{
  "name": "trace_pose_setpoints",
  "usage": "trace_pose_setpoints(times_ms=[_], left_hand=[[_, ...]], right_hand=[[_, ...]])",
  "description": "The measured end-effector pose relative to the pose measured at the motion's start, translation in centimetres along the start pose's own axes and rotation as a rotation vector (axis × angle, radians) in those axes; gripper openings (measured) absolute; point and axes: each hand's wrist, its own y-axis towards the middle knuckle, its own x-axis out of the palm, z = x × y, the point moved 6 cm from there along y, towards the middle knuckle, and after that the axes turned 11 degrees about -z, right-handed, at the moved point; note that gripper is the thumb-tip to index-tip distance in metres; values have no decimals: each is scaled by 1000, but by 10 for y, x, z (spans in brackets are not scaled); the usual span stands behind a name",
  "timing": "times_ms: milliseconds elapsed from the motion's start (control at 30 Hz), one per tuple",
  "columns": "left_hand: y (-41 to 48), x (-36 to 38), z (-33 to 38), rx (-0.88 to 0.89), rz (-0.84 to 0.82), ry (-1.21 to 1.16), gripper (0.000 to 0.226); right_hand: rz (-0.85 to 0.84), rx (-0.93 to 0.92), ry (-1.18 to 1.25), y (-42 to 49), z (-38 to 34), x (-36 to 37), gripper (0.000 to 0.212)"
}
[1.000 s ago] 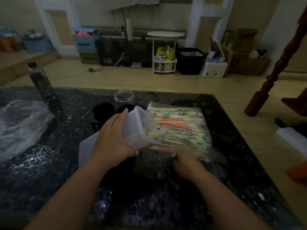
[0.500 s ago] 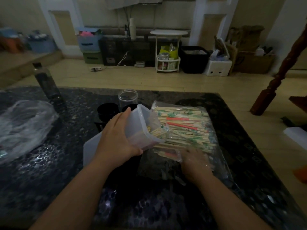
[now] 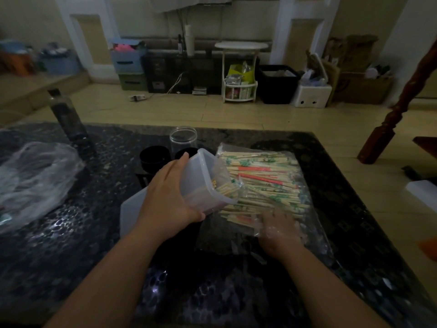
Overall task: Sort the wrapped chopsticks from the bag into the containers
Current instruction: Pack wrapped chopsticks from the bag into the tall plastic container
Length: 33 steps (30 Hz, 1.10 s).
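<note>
The left hand (image 3: 170,197) grips a translucent plastic container (image 3: 203,171) by its side, fingers laid over the upper wall and thumb curled under the lower edge. It holds the container off the table (image 3: 71,268), tipped so the open mouth faces the right hand (image 3: 280,229). A few sticks lie in that mouth.

The wrapped chopsticks (image 3: 264,183), in green and red printed sleeves, lie piled in a clear bag (image 3: 316,228). The bag rests flat on the table just right of the left hand and reaches out beyond the right hand. The right hand lies low and palm down at the near end of the pile, with the bag's shiny film over it. I cannot tell whether its fingers pinch any sticks.

Just beyond the left hand stand a clear jar (image 3: 183,138) and two black cups (image 3: 155,157). A pale flat plastic piece (image 3: 132,209) lies under the left wrist. Well to the left of that hand a crumpled plastic sheet (image 3: 35,176) lies on the table, with a dark bottle (image 3: 68,121) beyond it.
</note>
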Motion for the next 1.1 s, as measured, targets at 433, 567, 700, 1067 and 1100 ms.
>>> trace_pose_setpoints(times_ms=[433,567,700,1067,1100], left_hand=[[1,2,-2,-1,-2,4,133],[1,3,-1,5,-8,6,132],[1,3,0,6,-9,6,132],[0,3,3,2,-13,12,132],[0,3,2,0,-10,13,132]], right_hand=[[92,-44,4,-9,-11,-19,7],[23,-18,-42,-1,-7,-9,30],[-38,-16,-3,2,-1,1,42],[-69,-29,-14,-3,-5,2,58],[-85,-33,-24,-1,-3,4,63]])
